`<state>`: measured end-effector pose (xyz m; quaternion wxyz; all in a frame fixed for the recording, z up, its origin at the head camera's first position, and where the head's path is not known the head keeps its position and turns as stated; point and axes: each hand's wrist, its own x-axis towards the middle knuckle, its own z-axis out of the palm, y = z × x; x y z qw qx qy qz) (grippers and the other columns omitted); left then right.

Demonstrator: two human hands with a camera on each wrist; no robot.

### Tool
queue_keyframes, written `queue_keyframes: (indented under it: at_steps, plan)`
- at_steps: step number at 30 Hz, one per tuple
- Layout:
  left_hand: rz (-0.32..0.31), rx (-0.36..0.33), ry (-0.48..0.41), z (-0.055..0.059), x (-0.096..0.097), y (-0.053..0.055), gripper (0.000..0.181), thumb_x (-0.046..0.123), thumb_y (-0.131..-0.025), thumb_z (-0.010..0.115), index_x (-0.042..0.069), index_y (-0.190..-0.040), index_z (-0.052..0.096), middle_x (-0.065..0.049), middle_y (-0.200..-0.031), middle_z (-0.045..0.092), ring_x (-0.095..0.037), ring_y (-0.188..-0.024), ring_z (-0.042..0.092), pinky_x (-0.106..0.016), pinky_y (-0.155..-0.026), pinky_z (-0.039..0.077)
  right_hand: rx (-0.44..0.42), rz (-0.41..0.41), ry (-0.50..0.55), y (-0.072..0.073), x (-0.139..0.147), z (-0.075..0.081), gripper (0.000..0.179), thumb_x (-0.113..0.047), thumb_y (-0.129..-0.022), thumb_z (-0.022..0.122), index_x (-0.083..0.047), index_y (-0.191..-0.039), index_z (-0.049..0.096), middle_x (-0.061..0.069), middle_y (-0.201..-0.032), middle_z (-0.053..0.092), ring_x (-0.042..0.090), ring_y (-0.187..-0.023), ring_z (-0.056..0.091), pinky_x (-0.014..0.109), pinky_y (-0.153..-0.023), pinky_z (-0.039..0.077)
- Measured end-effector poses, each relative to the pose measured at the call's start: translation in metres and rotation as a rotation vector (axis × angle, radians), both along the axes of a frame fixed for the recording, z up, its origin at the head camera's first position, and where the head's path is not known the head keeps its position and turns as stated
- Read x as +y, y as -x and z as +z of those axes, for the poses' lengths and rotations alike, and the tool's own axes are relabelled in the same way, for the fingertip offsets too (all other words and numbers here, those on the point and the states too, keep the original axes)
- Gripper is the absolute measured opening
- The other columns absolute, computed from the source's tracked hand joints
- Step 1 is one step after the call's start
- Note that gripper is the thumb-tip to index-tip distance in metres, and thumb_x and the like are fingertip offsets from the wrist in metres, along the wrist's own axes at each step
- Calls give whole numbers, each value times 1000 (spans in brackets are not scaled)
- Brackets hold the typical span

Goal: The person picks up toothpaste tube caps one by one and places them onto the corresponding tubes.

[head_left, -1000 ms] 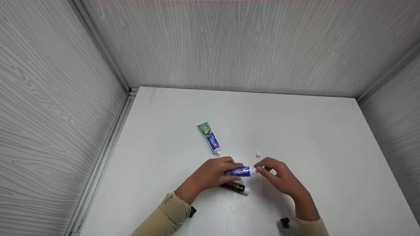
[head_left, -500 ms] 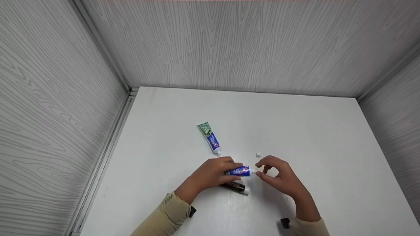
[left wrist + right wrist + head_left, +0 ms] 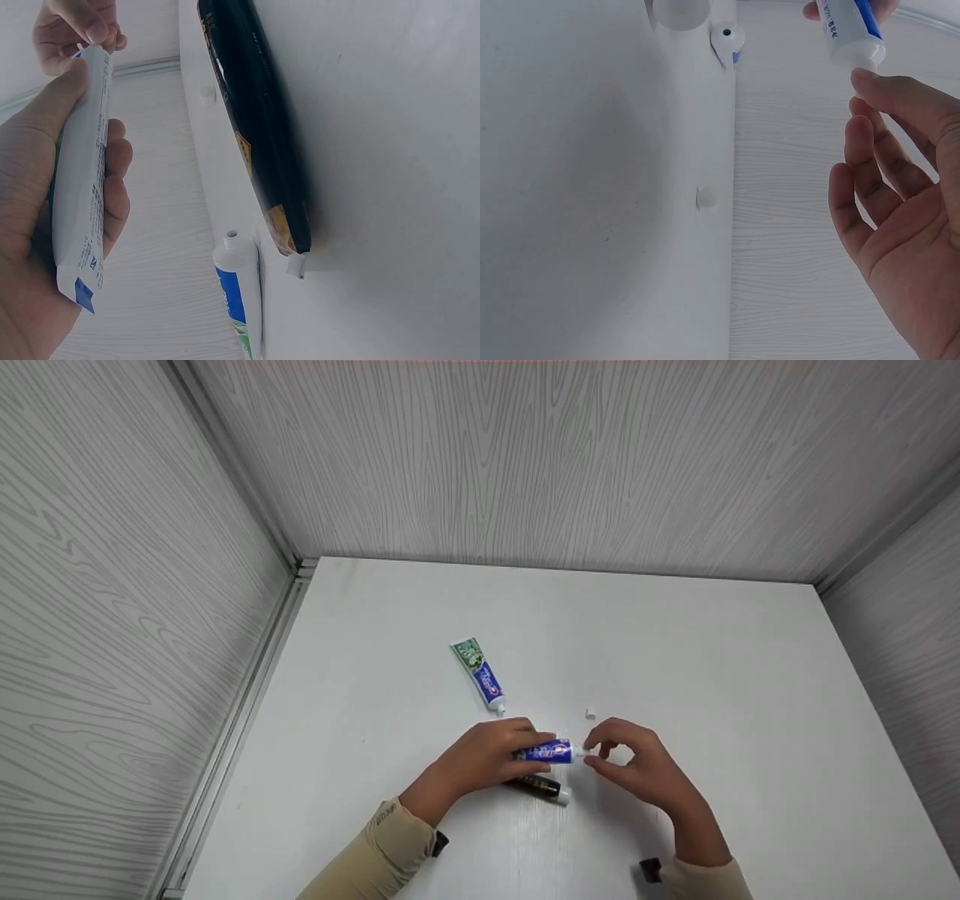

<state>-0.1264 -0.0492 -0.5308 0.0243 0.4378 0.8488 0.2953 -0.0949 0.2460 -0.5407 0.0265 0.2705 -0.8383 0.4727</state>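
Note:
My left hand grips a blue and white toothpaste tube round its body, with the nozzle end pointing right. At that end the thumb and index finger of my right hand pinch the small white cap, mostly hidden by the fingertips in the right wrist view. Under the left hand lies a black toothpaste tube with a white cap on it. Farther back rests a green and blue toothpaste tube; its nozzle is uncapped, as the left wrist view shows.
A loose white cap sits on the white table, just beyond the right hand. Grey wood-grain panels enclose the table at the back and both sides.
My right fingers have shifted slightly and changed their hold at the cap. The left hand, the held tube and the things on the table have stayed in place.

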Motion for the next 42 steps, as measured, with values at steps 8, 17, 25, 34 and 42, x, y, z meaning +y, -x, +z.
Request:
queue_keyframes:
  at_steps: [8, 17, 25, 34, 42]
  plan:
    - [-2, 10, 5, -1, 0, 1, 46, 46, -102, 70, 21, -140, 72, 3, -113, 74, -5, -89, 61, -21, -80, 54, -14, 5, 1, 0, 0, -1, 21, -7, -94, 82, -20, -109, 76, -7, -105, 74, 11, -84, 68, 32, -79, 59]
    - [-5, 7, 4, 0, 0, 1, 46, 44, -102, 71, 19, -140, 72, 2, -114, 74, -6, -89, 63, -22, -81, 55, -64, -17, -5, 1, 1, -2, 16, -15, -98, 79, -26, -109, 75, -9, -106, 74, 11, -86, 67, 32, -80, 58]
    - [-4, 1, 3, 0, 1, 1, 47, 45, -101, 71, 19, -141, 71, 2, -115, 74, -5, -91, 63, -21, -82, 55, -87, -16, 1, 1, 2, -3, 13, -16, -102, 74, -27, -109, 76, -10, -107, 74, 11, -91, 67, 31, -83, 56]
    - [-3, 14, 0, 0, 1, 0, 47, 45, -101, 71, 20, -141, 71, 3, -113, 74, -5, -88, 61, -20, -80, 54, -114, -20, -25, 3, 3, -6, 9, -20, -105, 70, -24, -108, 77, -12, -106, 73, 10, -97, 67, 28, -87, 55]
    - [10, 4, 12, 1, 0, 0, 46, 46, -102, 70, 21, -140, 72, 3, -113, 73, -5, -88, 60, -21, -79, 53, -109, -32, -22, 2, 3, -4, 10, -21, -104, 72, -25, -111, 76, -12, -108, 73, 10, -95, 67, 30, -86, 56]
